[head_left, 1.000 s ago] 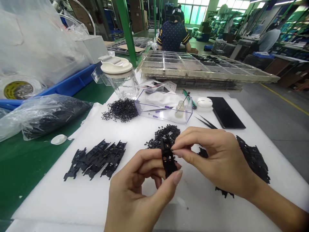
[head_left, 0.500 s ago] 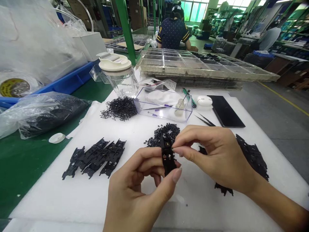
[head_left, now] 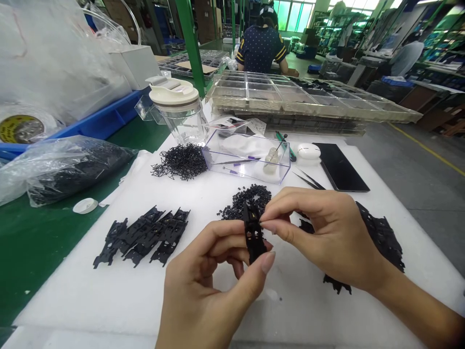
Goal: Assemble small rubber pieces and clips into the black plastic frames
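left hand [head_left: 207, 286]: clamped on a black plastic frame [head_left: 253, 237], thumb and fingers pinching its lower part, holding it upright above the desk.
right hand [head_left: 327, 237]: thumb and forefinger pressed together at the frame's upper edge (whether a small piece sits between them cannot be told).
black plastic frame: between both hands, off the foam, just in front of the heap of small black parts [head_left: 249, 198].
white foam sheet [head_left: 203, 194]: covers the desk under both hands.
left of the hands: a row of black frames [head_left: 143, 237] lying overlapped on the foam.
right of the hands: a pile of black frames [head_left: 381, 237], partly hidden by the right wrist.
farther back: a clear plastic box [head_left: 247, 157], a heap of thin black pins [head_left: 180, 162] beside it, tweezers [head_left: 308, 180], a black phone [head_left: 339, 167], a white oval case [head_left: 308, 151].
far left: a bag of black parts [head_left: 69, 167] on the green desk, a blue bin [head_left: 105, 121] behind it.
background: stacked clear trays [head_left: 308, 104], and a person in a dotted shirt [head_left: 260, 48] facing away.
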A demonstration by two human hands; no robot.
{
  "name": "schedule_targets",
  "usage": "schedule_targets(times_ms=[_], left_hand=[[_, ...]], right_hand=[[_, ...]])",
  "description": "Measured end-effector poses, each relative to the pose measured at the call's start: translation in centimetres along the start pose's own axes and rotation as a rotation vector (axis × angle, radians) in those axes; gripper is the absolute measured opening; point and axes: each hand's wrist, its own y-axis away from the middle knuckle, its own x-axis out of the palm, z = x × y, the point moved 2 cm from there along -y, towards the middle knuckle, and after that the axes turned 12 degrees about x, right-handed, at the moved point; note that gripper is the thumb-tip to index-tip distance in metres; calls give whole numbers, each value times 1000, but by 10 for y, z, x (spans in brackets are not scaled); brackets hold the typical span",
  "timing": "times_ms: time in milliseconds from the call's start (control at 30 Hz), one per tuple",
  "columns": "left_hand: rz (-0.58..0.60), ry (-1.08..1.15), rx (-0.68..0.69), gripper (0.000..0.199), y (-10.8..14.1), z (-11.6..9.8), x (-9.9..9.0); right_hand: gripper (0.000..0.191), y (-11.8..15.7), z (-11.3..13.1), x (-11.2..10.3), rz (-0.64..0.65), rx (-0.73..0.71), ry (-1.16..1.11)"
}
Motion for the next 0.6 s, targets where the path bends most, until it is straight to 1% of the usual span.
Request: schedule_targets(times_ms=[267, 467, 600], left_hand=[[9, 17, 4, 28, 0, 0, 0], [-11, 8, -5, 27, 2, -1, 0], [-2, 12, 2, 27, 1, -2, 0]], right_hand=[[9, 2, 1, 0, -24, -36, -8], [10, 0, 0, 0, -8, -44, 19], [9, 0, 0, 0, -8, -48, 17]])
